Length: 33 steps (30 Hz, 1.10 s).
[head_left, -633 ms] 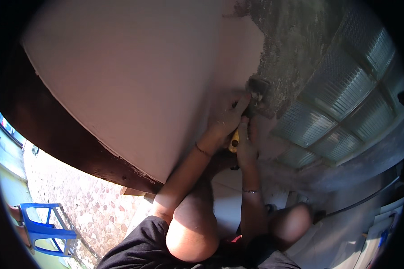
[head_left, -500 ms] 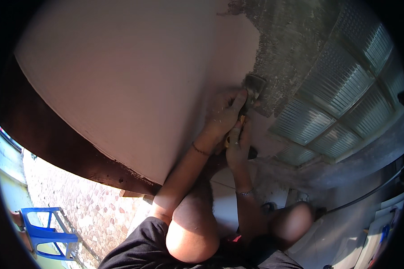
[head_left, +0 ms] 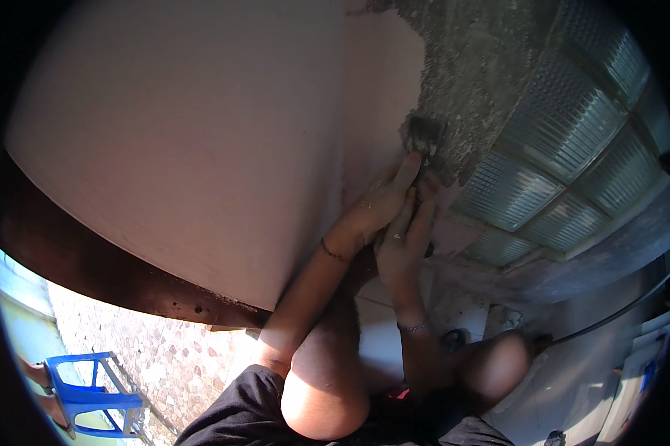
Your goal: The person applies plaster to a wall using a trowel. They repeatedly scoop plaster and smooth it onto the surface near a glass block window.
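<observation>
A scraper with a flat, dirty metal blade point(head_left: 426, 132) lies against the wall, at the border between pink paint and a rough grey patch point(head_left: 472, 97). My left hand point(head_left: 385, 202) is closed at the scraper's neck, thumb stretched up toward the blade. Just below and to the right, my right hand point(head_left: 403, 249) closes round the handle, which the fingers mostly hide. The two hands touch each other. Paint flakes or dust speckle the skin.
Glass blocks point(head_left: 561, 134) fill the wall at right, above a pale ledge point(head_left: 573, 275). A smooth pinkish wall point(head_left: 186, 149) spans the left, with a dark brown edge point(head_left: 112, 260). A blue stool point(head_left: 97, 394) stands lower left, beside another person's feet point(head_left: 52, 401).
Both hands and the scraper have shifted slightly up and right along the wall. My right hand has slid up closer to my left; the orange handle part seen before is now covered.
</observation>
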Motion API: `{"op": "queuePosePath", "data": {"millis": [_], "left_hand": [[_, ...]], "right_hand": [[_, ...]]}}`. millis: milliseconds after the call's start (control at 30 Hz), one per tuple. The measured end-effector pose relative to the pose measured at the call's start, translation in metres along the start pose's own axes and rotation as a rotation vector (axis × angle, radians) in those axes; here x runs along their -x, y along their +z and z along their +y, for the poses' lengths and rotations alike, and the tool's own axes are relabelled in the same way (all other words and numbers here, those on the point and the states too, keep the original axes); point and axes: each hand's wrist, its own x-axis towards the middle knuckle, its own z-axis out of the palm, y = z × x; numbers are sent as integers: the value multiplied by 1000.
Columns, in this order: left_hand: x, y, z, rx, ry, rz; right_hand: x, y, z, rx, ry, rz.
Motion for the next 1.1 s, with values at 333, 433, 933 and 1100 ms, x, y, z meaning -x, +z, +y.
{"op": "queuePosePath", "data": {"millis": [333,433,933,1100], "left_hand": [[-4,-1,4,-207,83,183],[-1,0,12,-51,-1,60],[-7,-2,17,-415,203,145],[-9,4,23,-298,206,211]], "right_hand": [[-7,8,-11,-24,-82,51],[-6,9,-11,-4,-123,79],[-5,12,-11,-18,-111,104],[-12,13,-14,20,-140,106]]}}
